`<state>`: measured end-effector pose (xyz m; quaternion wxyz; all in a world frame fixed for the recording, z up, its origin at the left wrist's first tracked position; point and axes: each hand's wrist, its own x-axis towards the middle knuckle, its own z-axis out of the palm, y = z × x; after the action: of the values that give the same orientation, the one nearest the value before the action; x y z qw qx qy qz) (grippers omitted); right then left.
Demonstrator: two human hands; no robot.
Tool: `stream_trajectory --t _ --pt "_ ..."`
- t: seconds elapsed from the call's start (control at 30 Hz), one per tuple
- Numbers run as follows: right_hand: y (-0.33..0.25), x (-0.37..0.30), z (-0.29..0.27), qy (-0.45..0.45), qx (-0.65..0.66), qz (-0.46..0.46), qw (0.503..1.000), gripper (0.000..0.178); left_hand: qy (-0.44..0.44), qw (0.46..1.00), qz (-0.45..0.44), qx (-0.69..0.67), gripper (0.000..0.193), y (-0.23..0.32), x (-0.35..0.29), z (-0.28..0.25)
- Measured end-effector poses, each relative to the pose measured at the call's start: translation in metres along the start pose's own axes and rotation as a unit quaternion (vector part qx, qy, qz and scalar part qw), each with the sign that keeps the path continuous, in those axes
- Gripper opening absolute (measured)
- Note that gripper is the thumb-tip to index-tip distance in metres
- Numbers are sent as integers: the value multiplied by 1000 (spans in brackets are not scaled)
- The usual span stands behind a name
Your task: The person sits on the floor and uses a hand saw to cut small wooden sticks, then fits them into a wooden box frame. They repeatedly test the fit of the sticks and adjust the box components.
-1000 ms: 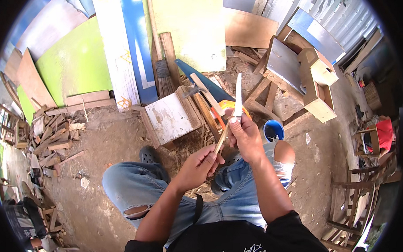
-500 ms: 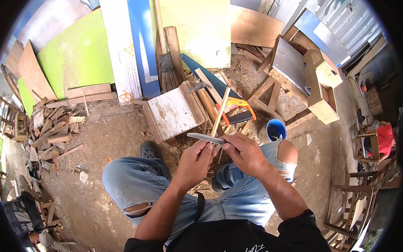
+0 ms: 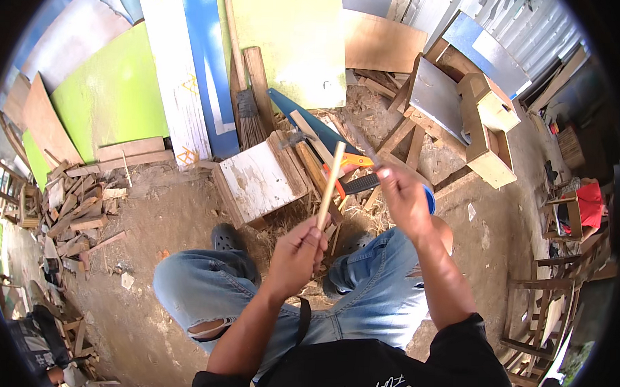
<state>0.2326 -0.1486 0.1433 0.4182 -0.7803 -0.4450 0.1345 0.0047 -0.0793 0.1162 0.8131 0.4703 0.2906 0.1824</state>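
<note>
My left hand (image 3: 297,256) is closed around the lower end of a thin, pale wooden stick (image 3: 331,184), which points up and away from me. A knife (image 3: 368,145) is gripped in my right hand (image 3: 406,202), off to the right of the stick and apart from it. Its blade points up and to the left and looks smeared by motion. Beyond the hands lie a handsaw with a blue blade (image 3: 296,109) and an orange, yellow and black handle (image 3: 361,184), and a hammer (image 3: 297,138). They rest beside a low wooden block with a worn white top (image 3: 263,177).
A blue container (image 3: 429,199) is partly hidden behind my right hand. Scrap wood (image 3: 74,206) is heaped at the left. Boards (image 3: 122,84) and a broom (image 3: 248,116) lean at the back. At the right stand a wooden frame with a grey panel (image 3: 436,95) and chairs (image 3: 541,311).
My right hand has moved right and away from the stick, swinging the knife from lying across it to pointing up-left. The stick now stands more upright in my left hand.
</note>
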Motion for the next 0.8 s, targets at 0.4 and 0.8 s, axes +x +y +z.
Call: stream_trajectory --t 0.4,0.8 --pt "-3 -20 26 -28 -102 -178 978 23 18 1000 -18 12 31 2 -4 -4" --pt "-15 -30 16 -59 -124 -201 970 20 18 998 20 54 30 1 3 -4"
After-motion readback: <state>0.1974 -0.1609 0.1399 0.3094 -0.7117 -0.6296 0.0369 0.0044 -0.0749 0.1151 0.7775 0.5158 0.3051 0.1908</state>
